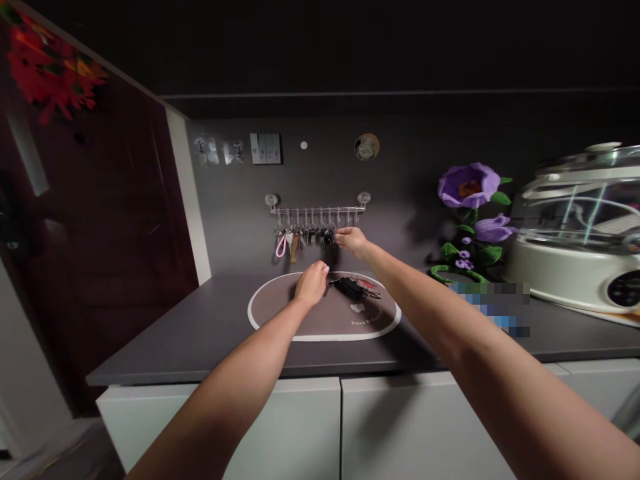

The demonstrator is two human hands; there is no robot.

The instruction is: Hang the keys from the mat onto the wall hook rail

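Observation:
My right hand (351, 241) reaches to a white wall-mounted hook rail (318, 210), its fingertips at a dark key fob (329, 236) hanging among several key bunches. One bunch has a pink loop (281, 246), and another has a brown tag (294, 249). My left hand (311, 283) sits low over an oval brown mat (325, 327) with a white rim. Just right of those fingers lies a black key bunch (351, 288). The fingers hide whatever is beneath them.
The mat lies on a dark grey countertop (200, 327) above white cabinet doors (285, 427). An artificial purple flower (469, 186) stands to the right, beside a large cream cooker with a glass lid (575, 260). A dark wooden door (100, 233) fills the left side.

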